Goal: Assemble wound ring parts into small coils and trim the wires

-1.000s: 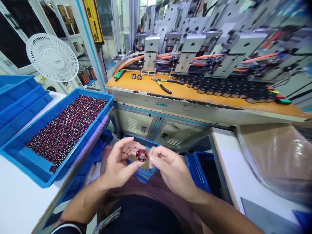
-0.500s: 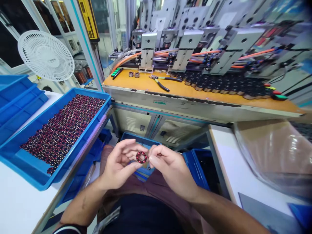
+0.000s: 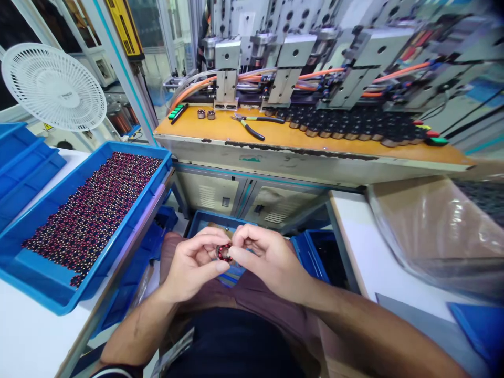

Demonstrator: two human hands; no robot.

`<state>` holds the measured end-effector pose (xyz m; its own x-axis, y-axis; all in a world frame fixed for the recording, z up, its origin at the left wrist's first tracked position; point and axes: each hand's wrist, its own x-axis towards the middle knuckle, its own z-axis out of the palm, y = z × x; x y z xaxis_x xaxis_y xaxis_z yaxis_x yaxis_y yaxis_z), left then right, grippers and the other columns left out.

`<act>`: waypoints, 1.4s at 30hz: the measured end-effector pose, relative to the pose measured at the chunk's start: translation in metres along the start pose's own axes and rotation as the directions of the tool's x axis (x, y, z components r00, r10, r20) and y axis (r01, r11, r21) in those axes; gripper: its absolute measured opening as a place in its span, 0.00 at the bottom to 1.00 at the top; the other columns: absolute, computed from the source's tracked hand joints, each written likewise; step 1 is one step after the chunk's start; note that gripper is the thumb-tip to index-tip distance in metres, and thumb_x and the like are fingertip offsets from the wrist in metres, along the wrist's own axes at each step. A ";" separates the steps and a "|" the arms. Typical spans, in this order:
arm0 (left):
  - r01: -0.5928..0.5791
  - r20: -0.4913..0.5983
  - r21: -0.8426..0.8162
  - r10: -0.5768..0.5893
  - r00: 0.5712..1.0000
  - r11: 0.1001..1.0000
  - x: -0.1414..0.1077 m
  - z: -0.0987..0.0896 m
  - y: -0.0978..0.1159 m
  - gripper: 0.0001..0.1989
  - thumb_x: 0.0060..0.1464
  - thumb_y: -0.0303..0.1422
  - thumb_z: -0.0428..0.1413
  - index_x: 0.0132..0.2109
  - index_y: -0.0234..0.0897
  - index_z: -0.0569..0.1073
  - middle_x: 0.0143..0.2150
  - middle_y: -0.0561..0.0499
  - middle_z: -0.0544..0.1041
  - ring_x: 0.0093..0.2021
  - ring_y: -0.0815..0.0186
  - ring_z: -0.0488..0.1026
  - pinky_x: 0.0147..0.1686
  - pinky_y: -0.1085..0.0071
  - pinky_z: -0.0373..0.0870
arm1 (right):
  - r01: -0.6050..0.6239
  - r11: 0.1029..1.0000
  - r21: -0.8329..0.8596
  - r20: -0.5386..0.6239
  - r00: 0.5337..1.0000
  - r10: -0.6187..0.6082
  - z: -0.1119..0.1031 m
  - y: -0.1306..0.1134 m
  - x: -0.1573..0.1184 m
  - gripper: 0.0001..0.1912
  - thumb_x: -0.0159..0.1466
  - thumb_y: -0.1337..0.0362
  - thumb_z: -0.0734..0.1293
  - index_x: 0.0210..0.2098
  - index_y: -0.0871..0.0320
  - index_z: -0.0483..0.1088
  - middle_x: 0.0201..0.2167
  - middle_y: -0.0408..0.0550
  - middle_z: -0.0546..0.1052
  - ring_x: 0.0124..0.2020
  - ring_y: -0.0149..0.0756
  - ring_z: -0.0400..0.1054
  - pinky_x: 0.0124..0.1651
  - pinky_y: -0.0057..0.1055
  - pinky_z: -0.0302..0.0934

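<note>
A small ring-shaped motor stator [image 3: 222, 253] with red windings is held over my lap, in the lower middle of the head view. My left hand [image 3: 189, 265] grips it from the left between thumb and fingers. From the right, my right hand [image 3: 271, 260] is closed at the ring, its thumb covering part of the right edge. What lies under the right fingertips is hidden. Below the hands, partly covered by them, is a blue bin [image 3: 205, 218]. Many similar red-and-dark stators [image 3: 98, 205] fill a blue tray [image 3: 23, 275] to the left.
Pliers [image 3: 252, 126], two small rings [image 3: 206, 114] and rows of dark cylindrical parts [image 3: 346, 123] occupy the orange bench [image 3: 181, 126] below machine fixtures [image 3: 226, 73]. A white fan [image 3: 55, 86] stands left. A plastic-covered box [image 3: 425, 231] sits on the right table.
My right thumb and fingers have moved left onto the stator, covering more of it. The ring has turned slightly in my left hand. The view has shifted a little right.
</note>
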<state>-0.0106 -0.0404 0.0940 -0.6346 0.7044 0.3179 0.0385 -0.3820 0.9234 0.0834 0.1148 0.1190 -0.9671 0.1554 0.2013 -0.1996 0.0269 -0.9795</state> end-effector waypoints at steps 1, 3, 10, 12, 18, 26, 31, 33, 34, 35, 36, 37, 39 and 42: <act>0.015 0.006 -0.007 -0.015 1.000 1.000 -0.001 0.000 0.001 0.16 0.46 0.25 0.68 0.44 0.39 0.81 0.42 0.46 0.77 0.41 0.67 0.76 0.40 0.74 0.76 | -0.004 1.000 -0.009 0.009 1.000 0.004 -0.001 -0.001 0.001 0.15 0.66 0.56 0.68 0.29 0.60 0.67 0.27 0.43 0.71 0.29 0.29 0.65 0.33 0.24 0.60; 0.059 0.028 -0.060 -0.057 0.998 0.996 -0.002 0.001 0.002 0.15 0.47 0.26 0.67 0.45 0.39 0.81 0.43 0.46 0.78 0.39 0.68 0.77 0.39 0.73 0.76 | -0.012 1.000 -0.008 0.023 1.000 0.012 -0.004 -0.003 0.002 0.17 0.67 0.55 0.66 0.27 0.60 0.67 0.26 0.43 0.70 0.28 0.29 0.64 0.32 0.25 0.60; 0.127 0.062 -0.150 -0.119 0.991 0.981 -0.001 -0.003 0.004 0.13 0.48 0.29 0.67 0.43 0.37 0.79 0.44 0.44 0.78 0.32 0.71 0.77 0.35 0.73 0.78 | -0.091 0.996 -0.020 0.009 0.996 0.092 -0.015 -0.003 0.005 0.19 0.65 0.52 0.66 0.26 0.60 0.67 0.24 0.44 0.70 0.27 0.31 0.64 0.31 0.26 0.61; 0.124 0.060 -0.133 -0.117 0.991 0.983 0.000 -0.003 0.003 0.13 0.48 0.28 0.67 0.43 0.37 0.79 0.44 0.44 0.77 0.33 0.71 0.76 0.36 0.72 0.79 | -0.101 0.995 0.006 0.058 0.993 0.101 -0.014 -0.004 0.005 0.18 0.64 0.52 0.67 0.27 0.61 0.67 0.24 0.44 0.70 0.27 0.30 0.63 0.29 0.26 0.60; 0.144 0.095 -0.160 -0.130 0.987 0.976 0.000 -0.006 0.001 0.14 0.49 0.26 0.66 0.45 0.39 0.80 0.44 0.46 0.76 0.35 0.71 0.76 0.37 0.73 0.79 | -0.151 0.988 -0.011 0.111 0.982 0.152 -0.018 -0.002 0.001 0.13 0.62 0.60 0.66 0.24 0.60 0.67 0.23 0.43 0.69 0.26 0.28 0.62 0.30 0.24 0.58; 0.358 0.167 -0.211 -0.328 0.930 0.910 0.003 -0.002 0.012 0.13 0.45 0.29 0.69 0.41 0.37 0.81 0.38 0.48 0.80 0.31 0.69 0.78 0.31 0.75 0.78 | 0.150 0.969 -0.195 0.318 0.945 -0.082 -0.036 -0.024 0.033 0.09 0.62 0.62 0.72 0.38 0.60 0.74 0.37 0.47 0.74 0.38 0.33 0.67 0.43 0.29 0.63; 0.457 0.195 -0.136 -0.429 0.882 0.879 -0.001 -0.002 0.011 0.14 0.43 0.30 0.70 0.40 0.33 0.81 0.30 0.50 0.80 0.28 0.69 0.77 0.30 0.75 0.76 | 0.257 0.946 -0.196 0.497 0.858 -0.130 -0.022 -0.028 0.051 0.05 0.63 0.70 0.70 0.30 0.62 0.73 0.37 0.46 0.73 0.40 0.31 0.68 0.47 0.29 0.62; 0.469 0.164 -0.109 -0.449 0.878 0.877 -0.004 -0.004 0.011 0.17 0.43 0.31 0.70 0.43 0.33 0.81 0.30 0.49 0.81 0.29 0.68 0.78 0.32 0.73 0.76 | 0.253 0.947 -0.201 0.446 0.884 -0.141 -0.018 -0.024 0.052 0.09 0.64 0.68 0.70 0.27 0.62 0.71 0.34 0.45 0.72 0.36 0.31 0.67 0.43 0.29 0.61; 0.456 0.145 -0.109 -0.440 0.886 0.883 -0.005 -0.005 0.011 0.18 0.43 0.31 0.71 0.43 0.34 0.81 0.33 0.48 0.82 0.31 0.67 0.79 0.34 0.72 0.77 | 0.247 0.946 -0.209 0.410 0.901 -0.144 -0.017 -0.022 0.051 0.10 0.65 0.67 0.69 0.27 0.61 0.70 0.32 0.44 0.72 0.35 0.30 0.67 0.42 0.28 0.61; 0.434 0.123 -0.117 -0.421 0.899 0.893 -0.006 -0.006 0.011 0.17 0.43 0.30 0.70 0.43 0.34 0.81 0.36 0.47 0.83 0.33 0.66 0.80 0.37 0.72 0.77 | 0.235 0.947 -0.219 0.372 0.917 -0.142 -0.018 -0.021 0.050 0.10 0.65 0.67 0.69 0.26 0.61 0.70 0.31 0.44 0.71 0.34 0.30 0.67 0.41 0.28 0.60; 0.402 0.104 -0.133 -0.391 0.915 0.906 -0.006 -0.006 0.011 0.17 0.43 0.29 0.70 0.43 0.35 0.81 0.38 0.46 0.83 0.35 0.66 0.80 0.39 0.71 0.77 | 0.215 0.949 -0.231 0.330 0.935 -0.131 -0.018 -0.020 0.048 0.10 0.64 0.66 0.68 0.26 0.61 0.70 0.30 0.44 0.72 0.33 0.30 0.66 0.40 0.28 0.60; 0.362 0.085 -0.149 -0.353 0.932 0.920 -0.006 -0.006 0.011 0.16 0.44 0.28 0.70 0.42 0.36 0.81 0.40 0.46 0.83 0.36 0.66 0.80 0.39 0.71 0.77 | 0.184 0.951 -0.248 0.282 0.953 -0.111 -0.019 -0.019 0.046 0.10 0.64 0.66 0.68 0.26 0.61 0.70 0.30 0.44 0.72 0.32 0.30 0.66 0.39 0.27 0.59; 0.282 0.053 -0.165 -0.277 0.959 0.945 -0.005 -0.006 0.011 0.14 0.44 0.26 0.69 0.42 0.37 0.81 0.42 0.47 0.82 0.36 0.68 0.79 0.39 0.72 0.78 | 0.096 0.955 -0.281 0.188 0.981 -0.044 -0.023 -0.020 0.040 0.10 0.62 0.64 0.68 0.26 0.61 0.70 0.29 0.44 0.73 0.31 0.30 0.66 0.36 0.27 0.58; 0.182 0.043 -0.160 -0.177 0.983 0.970 -0.002 -0.005 0.010 0.15 0.47 0.25 0.68 0.43 0.40 0.82 0.44 0.47 0.81 0.38 0.69 0.78 0.40 0.73 0.78 | -0.078 0.958 -0.275 0.103 0.989 0.110 -0.027 -0.027 0.031 0.11 0.60 0.59 0.69 0.26 0.61 0.72 0.26 0.44 0.73 0.28 0.30 0.64 0.31 0.26 0.56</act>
<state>-0.0127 -0.0484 0.1019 -0.5975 0.7861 0.1583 -0.2016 -0.3383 0.9192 0.0631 0.1455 0.1511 -0.9942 0.0553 0.0919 -0.0725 0.2857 -0.9556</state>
